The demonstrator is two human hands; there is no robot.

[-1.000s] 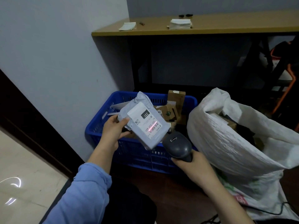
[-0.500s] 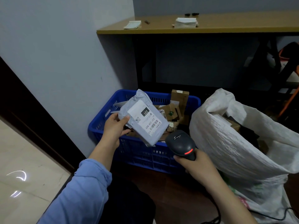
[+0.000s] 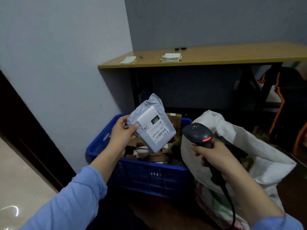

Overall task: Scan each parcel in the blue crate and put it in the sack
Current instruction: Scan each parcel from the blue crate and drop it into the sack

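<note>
Open sack (image 3: 265, 156) mouth beside parcel-crowded crate (image 3: 99, 146)

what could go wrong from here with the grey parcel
The left hand grips the grey parcel by one edge only, above the blue crate; it may slip and drop back among the others. The right hand and scanner sit in front of the slumped mouth of the sack, so the parcel may catch on them or on the rim.
</note>
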